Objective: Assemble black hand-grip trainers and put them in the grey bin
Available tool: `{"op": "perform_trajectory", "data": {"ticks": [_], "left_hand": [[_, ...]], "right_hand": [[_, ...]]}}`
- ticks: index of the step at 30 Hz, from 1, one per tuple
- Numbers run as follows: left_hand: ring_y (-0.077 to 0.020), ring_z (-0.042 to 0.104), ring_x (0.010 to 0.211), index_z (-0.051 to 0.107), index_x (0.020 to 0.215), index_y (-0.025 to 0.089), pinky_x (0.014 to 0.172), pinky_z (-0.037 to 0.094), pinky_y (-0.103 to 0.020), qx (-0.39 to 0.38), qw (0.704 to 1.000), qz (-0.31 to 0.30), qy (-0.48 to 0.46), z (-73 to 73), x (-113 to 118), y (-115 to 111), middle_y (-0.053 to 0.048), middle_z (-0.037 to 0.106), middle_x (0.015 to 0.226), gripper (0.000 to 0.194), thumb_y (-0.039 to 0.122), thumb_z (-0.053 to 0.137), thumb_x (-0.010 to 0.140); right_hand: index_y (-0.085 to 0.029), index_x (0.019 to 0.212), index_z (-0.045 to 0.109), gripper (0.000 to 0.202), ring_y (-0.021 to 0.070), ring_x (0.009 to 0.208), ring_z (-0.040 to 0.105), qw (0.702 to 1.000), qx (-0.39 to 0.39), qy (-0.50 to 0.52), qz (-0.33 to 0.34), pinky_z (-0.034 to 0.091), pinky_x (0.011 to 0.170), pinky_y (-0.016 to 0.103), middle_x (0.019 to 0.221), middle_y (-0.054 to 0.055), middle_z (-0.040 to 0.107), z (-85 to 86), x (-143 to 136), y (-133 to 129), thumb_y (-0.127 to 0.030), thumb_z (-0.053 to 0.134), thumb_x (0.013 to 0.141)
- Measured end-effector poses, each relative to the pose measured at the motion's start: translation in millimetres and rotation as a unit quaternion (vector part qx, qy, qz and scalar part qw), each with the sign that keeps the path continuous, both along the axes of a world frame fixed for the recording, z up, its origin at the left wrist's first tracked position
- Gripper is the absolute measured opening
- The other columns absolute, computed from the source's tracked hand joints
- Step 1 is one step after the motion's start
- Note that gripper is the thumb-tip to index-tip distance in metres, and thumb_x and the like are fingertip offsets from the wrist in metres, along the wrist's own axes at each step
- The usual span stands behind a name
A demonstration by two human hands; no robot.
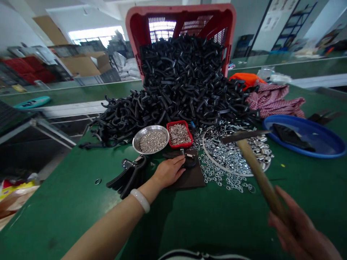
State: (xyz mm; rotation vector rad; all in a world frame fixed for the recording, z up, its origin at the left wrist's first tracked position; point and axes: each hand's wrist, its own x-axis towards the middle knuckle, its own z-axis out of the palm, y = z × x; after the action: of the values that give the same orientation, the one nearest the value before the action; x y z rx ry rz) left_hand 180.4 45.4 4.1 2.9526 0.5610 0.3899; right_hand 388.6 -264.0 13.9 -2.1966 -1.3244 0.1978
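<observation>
My left hand, with a white bangle at the wrist, presses a black part with a spring against a dark square plate. At the lower right, my right hand is wrapped round the wooden handle of a hammer, whose head is raised over the metal fittings. Left of the plate lie black grips with a spring. Behind my left hand stand a metal bowl of small pins and a red tray of rivets.
Black parts spill from a tipped red crate. Silver fittings spread at right. Farther right are a checked cloth and a blue tray holding a dark phone-like object. A metal ring lies at left.
</observation>
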Motion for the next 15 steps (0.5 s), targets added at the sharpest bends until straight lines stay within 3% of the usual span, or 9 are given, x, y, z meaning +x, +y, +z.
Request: {"op": "perform_trajectory", "data": {"ticks": [2, 5, 8, 10, 13, 15], "left_hand": [[-0.0184, 0.055, 0.106, 0.051, 0.12, 0.018, 0.09, 0.045, -0.03, 0.003, 1.0, 0.002, 0.0, 0.1, 0, 0, -0.005, 0.051, 0.128, 0.038, 0.034, 0.043, 0.086], [-0.0196, 0.055, 0.104, 0.049, 0.122, 0.018, 0.087, 0.047, -0.031, 0.004, 1.0, 0.01, 0.013, 2.3, -1, -2, -0.004, 0.049, 0.13, 0.041, 0.033, 0.046, 0.084], [-0.019, 0.057, 0.1, 0.047, 0.124, 0.02, 0.083, 0.049, -0.031, -0.001, 0.999, 0.019, 0.031, 4.4, -1, -4, -0.004, 0.047, 0.132, 0.043, 0.032, 0.047, 0.083], [-0.0182, 0.057, 0.099, 0.047, 0.124, 0.02, 0.082, 0.049, -0.03, -0.005, 0.999, 0.024, 0.035, 4.8, -1, -4, -0.004, 0.047, 0.132, 0.042, 0.031, 0.047, 0.083], [-0.0188, 0.057, 0.098, 0.047, 0.123, 0.021, 0.08, 0.05, -0.031, 0.005, 0.999, 0.033, 0.037, 4.7, 0, -5, -0.003, 0.047, 0.132, 0.042, 0.032, 0.047, 0.083], [-0.0192, 0.057, 0.097, 0.047, 0.123, 0.021, 0.078, 0.05, -0.031, 0.014, 0.998, 0.037, 0.04, 5.2, 0, -5, -0.002, 0.046, 0.133, 0.042, 0.032, 0.047, 0.083]], "right_hand": [[-0.025, 0.141, 0.017, 0.057, 0.019, 0.068, 0.067, 0.996, -0.013, -0.025, 0.089, 0.056, 0.053, 0.024, 0.101, 0.007, 0.066, 13.6, -6, 26, -0.036, 0.038, 0.089], [-0.03, 0.139, 0.023, 0.049, 0.0198, 0.102, 0.057, 0.981, -0.042, -0.057, 0.18, 0.052, 0.08, 0.03, 0.123, 0.003, 0.053, 24.8, -6, 57, -0.026, 0.033, 0.091], [-0.031, 0.139, 0.022, 0.05, 0.018, 0.104, 0.055, 0.971, -0.075, -0.059, 0.219, 0.05, 0.083, 0.03, 0.123, 0.001, 0.053, 33.0, -6, 70, -0.022, 0.031, 0.091], [-0.032, 0.139, 0.02, 0.051, 0.018, 0.103, 0.055, 0.971, -0.056, -0.069, 0.222, 0.051, 0.082, 0.029, 0.122, 0.001, 0.054, 39.5, -9, 69, -0.023, 0.033, 0.09], [-0.03, 0.141, 0.014, 0.056, 0.0201, 0.099, 0.058, 0.978, 0.022, -0.112, 0.176, 0.053, 0.078, 0.029, 0.123, 0.004, 0.053, 45.2, -10, 66, -0.024, 0.036, 0.089], [-0.03, 0.141, 0.015, 0.056, 0.0208, 0.09, 0.062, 0.979, 0.022, -0.13, 0.154, 0.056, 0.071, 0.029, 0.118, 0.005, 0.057, 44.7, -8, 66, -0.024, 0.036, 0.089]]}}
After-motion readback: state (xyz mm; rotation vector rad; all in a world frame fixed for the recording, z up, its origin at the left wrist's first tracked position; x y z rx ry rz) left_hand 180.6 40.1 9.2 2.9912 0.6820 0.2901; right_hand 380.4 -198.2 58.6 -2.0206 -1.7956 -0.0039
